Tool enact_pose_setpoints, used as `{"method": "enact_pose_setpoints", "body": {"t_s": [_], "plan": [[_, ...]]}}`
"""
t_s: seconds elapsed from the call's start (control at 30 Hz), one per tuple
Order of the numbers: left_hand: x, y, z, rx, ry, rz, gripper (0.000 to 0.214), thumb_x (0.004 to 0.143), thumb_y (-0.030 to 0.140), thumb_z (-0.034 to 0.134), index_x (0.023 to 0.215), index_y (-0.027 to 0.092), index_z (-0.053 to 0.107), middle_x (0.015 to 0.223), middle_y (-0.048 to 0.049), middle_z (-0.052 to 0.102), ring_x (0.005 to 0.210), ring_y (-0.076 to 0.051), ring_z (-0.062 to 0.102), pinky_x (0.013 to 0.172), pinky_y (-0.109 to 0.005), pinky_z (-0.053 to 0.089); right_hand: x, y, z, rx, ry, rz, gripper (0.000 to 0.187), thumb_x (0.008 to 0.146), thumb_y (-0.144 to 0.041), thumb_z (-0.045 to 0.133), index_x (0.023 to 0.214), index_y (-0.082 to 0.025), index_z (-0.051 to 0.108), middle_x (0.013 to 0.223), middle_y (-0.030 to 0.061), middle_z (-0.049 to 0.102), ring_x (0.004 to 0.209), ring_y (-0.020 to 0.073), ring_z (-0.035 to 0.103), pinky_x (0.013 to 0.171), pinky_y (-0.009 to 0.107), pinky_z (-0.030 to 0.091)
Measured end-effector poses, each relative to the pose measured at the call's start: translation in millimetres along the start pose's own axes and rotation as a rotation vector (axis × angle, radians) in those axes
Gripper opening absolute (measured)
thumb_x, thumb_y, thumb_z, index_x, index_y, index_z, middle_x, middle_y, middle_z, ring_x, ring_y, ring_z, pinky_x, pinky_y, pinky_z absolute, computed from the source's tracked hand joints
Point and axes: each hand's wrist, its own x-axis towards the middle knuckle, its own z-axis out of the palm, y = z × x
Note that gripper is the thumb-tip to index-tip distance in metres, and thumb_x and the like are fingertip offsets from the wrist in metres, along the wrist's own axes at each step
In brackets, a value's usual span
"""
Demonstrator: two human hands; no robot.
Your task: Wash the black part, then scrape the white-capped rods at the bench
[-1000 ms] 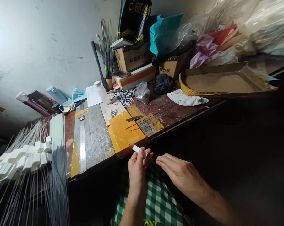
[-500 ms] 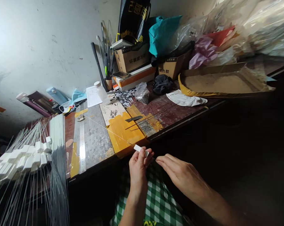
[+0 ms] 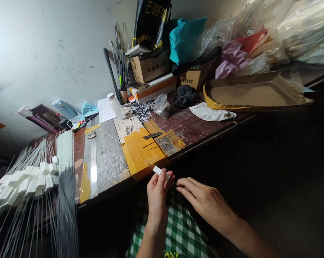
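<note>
My left hand [image 3: 160, 186] is closed around a small white block [image 3: 157, 170], thumb on top, just off the table's front edge. A thin rod [image 3: 129, 150] passes out of the block's far end. It is pale at its far tip and darker near the block, slanting up and left over the table. My right hand [image 3: 199, 195] is close on the right, thumb and forefinger pinched at the dark near end of the rod, which is hard to make out. The other fingers are bent together. Below both hands is a green and white checked cloth [image 3: 175, 222].
At left lies a heap of white blocks [image 3: 33, 184] on thin rods, beside a bundle of rods [image 3: 66, 172]. A steel ruler [image 3: 93, 168], a flat blade [image 3: 152, 135] and a plastic bottle [image 3: 115, 106] are on the table. A cardboard tray [image 3: 248, 91] is at right.
My right hand has shifted slightly, its fingertips now a little closer to my left hand. The rod's far tip has moved slightly up and right. The white block stays in my left hand.
</note>
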Motion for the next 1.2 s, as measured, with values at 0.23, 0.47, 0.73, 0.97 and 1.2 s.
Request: {"method": "enact_pose_setpoints", "body": {"t_s": [0.23, 0.47, 0.73, 0.97, 1.2], "plan": [[-10.8, 3.1, -1.9, 0.083, -0.031, 0.068, 0.036, 0.082, 0.042, 0.073, 0.1, 0.011, 0.069, 0.094, -0.0128, 0.076, 0.087, -0.021, 0.072, 0.087, -0.035, 0.053, -20.3, 2.9, -8.1, 0.292, -0.065, 0.071, 0.022, 0.102, -0.03, 0.042, 0.105, -0.026, 0.064, 0.093, -0.0008, 0.067, 0.082, 0.013, 0.067, 0.072, 0.023, 0.052], [-13.5, 10.7, -4.4, 0.14, -0.025, 0.104, 0.038, 0.084, 0.043, 0.07, 0.104, 0.01, 0.069, 0.098, -0.0144, 0.076, 0.091, -0.023, 0.071, 0.088, -0.036, 0.052, -56.4, 23.8, -12.9, 0.381, -0.082, 0.189, 0.024, 0.099, -0.037, 0.047, 0.1, -0.027, 0.069, 0.091, 0.0017, 0.07, 0.079, 0.0162, 0.069, 0.069, 0.022, 0.056], [-16.2, 11.3, 6.8, 0.133, -0.061, 0.114, 0.036, 0.085, 0.042, 0.07, 0.104, 0.012, 0.069, 0.099, -0.0125, 0.076, 0.091, -0.021, 0.07, 0.088, -0.033, 0.052, -54.1, 23.7, -9.5, 0.329, 0.014, 0.146, 0.021, 0.099, -0.034, 0.048, 0.104, -0.026, 0.066, 0.09, 0.0007, 0.069, 0.078, 0.0138, 0.068, 0.071, 0.021, 0.056], [-12.3, 3.1, 4.6, 0.1, -0.036, 0.067, 0.041, 0.08, 0.044, 0.075, 0.101, 0.01, 0.069, 0.096, -0.014, 0.076, 0.087, -0.022, 0.072, 0.085, -0.034, 0.053, -35.7, 16.2, -5.1, 0.225, 0.045, 0.039, 0.022, 0.1, -0.028, 0.044, 0.106, -0.025, 0.065, 0.091, 0.0008, 0.069, 0.078, 0.0137, 0.069, 0.069, 0.022, 0.056], [-9.6, -9.0, -4.0, 0.101, 0.004, 0.016, 0.043, 0.077, 0.047, 0.076, 0.098, 0.01, 0.07, 0.095, -0.0144, 0.076, 0.087, -0.023, 0.072, 0.083, -0.034, 0.053, -42.7, 19.2, -6.9, 0.162, 0.004, 0.074, 0.017, 0.099, -0.031, 0.047, 0.103, -0.029, 0.063, 0.087, -0.0027, 0.071, 0.074, 0.0133, 0.07, 0.065, 0.021, 0.055]]}}
